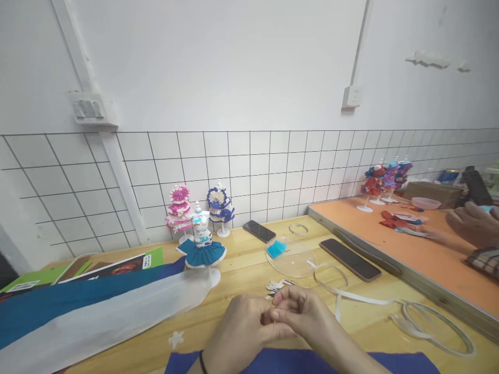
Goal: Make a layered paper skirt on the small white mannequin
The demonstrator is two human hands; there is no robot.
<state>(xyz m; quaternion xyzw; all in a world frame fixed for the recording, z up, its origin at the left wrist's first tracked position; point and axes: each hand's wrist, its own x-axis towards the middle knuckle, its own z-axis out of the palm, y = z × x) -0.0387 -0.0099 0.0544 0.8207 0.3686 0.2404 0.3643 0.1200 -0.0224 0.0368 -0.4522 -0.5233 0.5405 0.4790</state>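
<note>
Fingertips of my left hand (241,330) and my right hand (310,317) meet in a pinch above the front of the wooden table. Whatever is between them is too small or hidden to name. Behind them lie small white and dark scraps (275,286). Dark blue fabric (288,361) is under my wrists. A white star-shaped cutout (176,339) lies to the left. Farther back, a clear round dish (297,269) holds a bright blue pleated piece (276,249). A small white dress form (201,234) wears a teal skirt (203,253).
Teal cloth (47,306) and translucent white material (105,319) cover the left side. Two phones (259,231) (350,258) and coiled white ribbon (440,337) lie to the right. At the orange table (440,259) are a co-worker's hand (470,226) and several dressed forms (375,182).
</note>
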